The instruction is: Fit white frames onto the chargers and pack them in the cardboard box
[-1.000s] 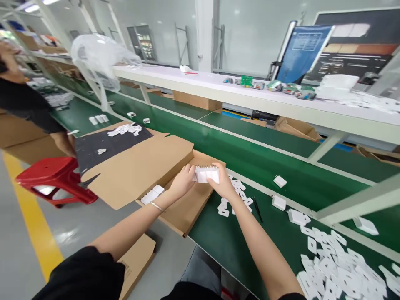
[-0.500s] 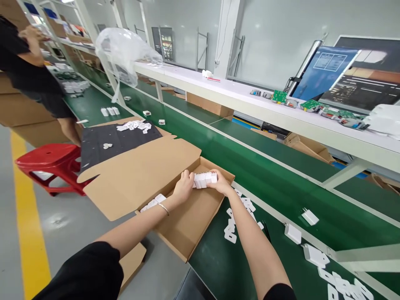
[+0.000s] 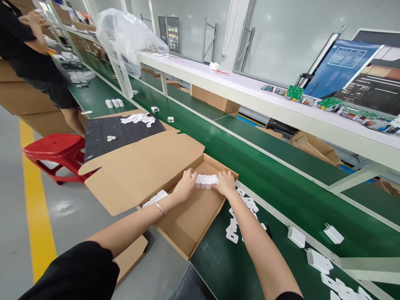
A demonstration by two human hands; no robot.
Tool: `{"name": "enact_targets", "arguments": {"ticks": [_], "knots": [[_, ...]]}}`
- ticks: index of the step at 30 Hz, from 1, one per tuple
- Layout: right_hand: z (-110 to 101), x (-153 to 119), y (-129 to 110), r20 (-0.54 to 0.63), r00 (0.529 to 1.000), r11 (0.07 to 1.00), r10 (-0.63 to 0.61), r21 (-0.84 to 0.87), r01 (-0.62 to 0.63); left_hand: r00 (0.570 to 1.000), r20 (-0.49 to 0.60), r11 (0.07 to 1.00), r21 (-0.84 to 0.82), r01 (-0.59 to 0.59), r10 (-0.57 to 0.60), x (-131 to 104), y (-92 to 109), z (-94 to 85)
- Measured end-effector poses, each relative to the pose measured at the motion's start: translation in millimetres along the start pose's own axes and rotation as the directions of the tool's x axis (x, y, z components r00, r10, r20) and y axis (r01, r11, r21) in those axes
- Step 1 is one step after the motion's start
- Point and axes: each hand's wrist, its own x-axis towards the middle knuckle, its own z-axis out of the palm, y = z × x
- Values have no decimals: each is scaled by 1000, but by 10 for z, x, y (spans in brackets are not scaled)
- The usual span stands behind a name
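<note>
A tight row of several white plug chargers point(image 3: 206, 181) is squeezed end to end between my two hands, low inside an open cardboard box point(image 3: 184, 223). My left hand point(image 3: 186, 185) grips the row's left end, fingers bent over it. At the right end, near the box's far right wall, my right hand point(image 3: 225, 182) presses with thumb and fingers. Whether the row touches the box floor, I cannot tell. More white chargers point(image 3: 156, 198) lie along the box's left wall, partly behind my left forearm. The box's lid point(image 3: 140, 166) is folded open to the left.
White flat pieces point(image 3: 233, 229) lie on the green bench right of the box. A loose charger point(image 3: 333, 234) sits on the green conveyor belt point(image 3: 265, 187). A red stool point(image 3: 56, 150) and a person point(image 3: 37, 62) are at the left. Above runs a white shelf point(image 3: 250, 89) bearing circuit boards.
The row of chargers has tilted, so its upward-pointing prongs no longer show, and it sits lower in the box. Chargers on the belt have shifted right. My view has moved slightly.
</note>
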Motion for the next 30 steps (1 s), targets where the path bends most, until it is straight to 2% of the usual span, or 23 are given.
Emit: {"name": "enact_targets", "arguments": {"ticks": [5, 9, 11, 16, 20, 23, 26, 30], "knots": [[-114, -76, 53, 21, 997, 991, -70, -112, 72, 995, 92, 999, -15, -49, 50, 114, -30, -121], [-179, -131, 142, 40, 989, 980, -141, -136, 145, 992, 116, 998, 34, -58, 53, 231, 95, -207], [-183, -125, 178, 53, 988, 979, -148, -133, 153, 986, 132, 994, 39, -106, 100, 332, 191, -221], [-151, -43, 242, 57, 993, 990, -103, -95, 108, 922, 212, 946, -53, -321, 325, 666, 394, -156], [-151, -53, 271, 46, 993, 994, -106, -31, 108, 876, 258, 913, -137, -383, 407, 837, 454, -76], [-163, -122, 273, 64, 989, 991, -133, -3, 134, 880, 247, 913, -161, -376, 406, 852, 469, -58], [-171, -184, 243, 46, 993, 994, -105, -14, 106, 895, 226, 921, -156, -357, 385, 816, 516, -60], [-181, -318, 115, -63, 998, 1000, -20, -12, 19, 902, 180, 918, -139, -371, 392, 798, 622, -49]]}}
